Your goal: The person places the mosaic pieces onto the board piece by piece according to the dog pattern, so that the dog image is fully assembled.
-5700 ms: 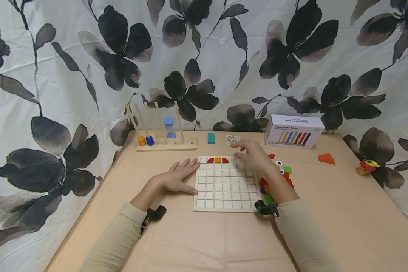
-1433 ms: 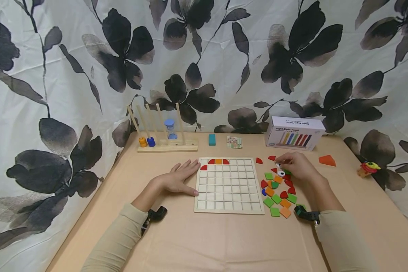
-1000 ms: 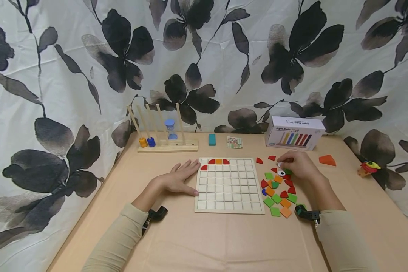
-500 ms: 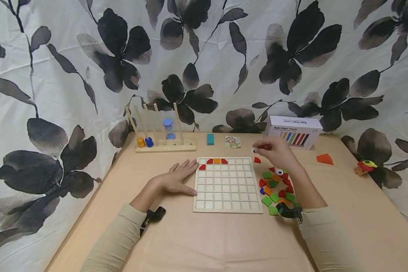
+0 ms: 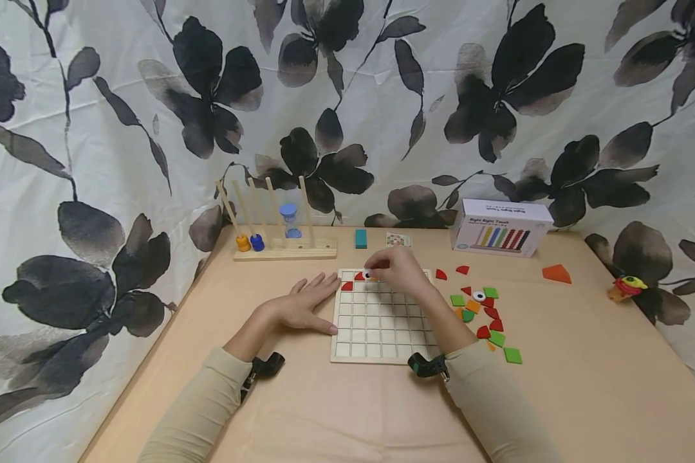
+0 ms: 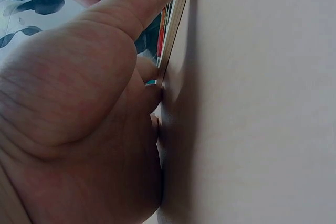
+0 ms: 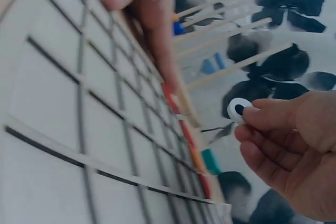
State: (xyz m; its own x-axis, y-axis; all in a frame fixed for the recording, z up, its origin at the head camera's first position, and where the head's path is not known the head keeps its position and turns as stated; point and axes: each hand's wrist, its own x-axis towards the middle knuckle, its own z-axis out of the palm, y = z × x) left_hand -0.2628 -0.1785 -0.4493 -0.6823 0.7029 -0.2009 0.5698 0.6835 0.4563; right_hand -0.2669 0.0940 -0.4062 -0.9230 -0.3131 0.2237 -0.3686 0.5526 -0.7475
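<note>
A white grid board [image 5: 370, 334] lies on the table, with red quarter-round pieces [image 5: 347, 286] in its far left cells. My left hand [image 5: 301, 305] lies flat at the board's left edge, fingers spread, its thumb touching the side. Over the far rows, my right hand [image 5: 399, 270] pinches a small white disc with a black dot [image 7: 239, 109], like an eye, between thumb and fingertip. In the right wrist view the disc is held up off the board. The right hand hides part of the top row in the head view.
Right of the board lie loose red, green and orange pieces [image 5: 496, 338] and another eye disc [image 5: 479, 296]. Behind stand a peg rack [image 5: 284, 249], a blue sand timer [image 5: 290, 220], a teal block [image 5: 361, 238], a picture card [image 5: 398, 239] and a box [image 5: 500, 227].
A red piece has been added at the second row's left. My right hand has picked the eye disc from the loose pieces and carried it left over the board. The left hand has stayed put.
</note>
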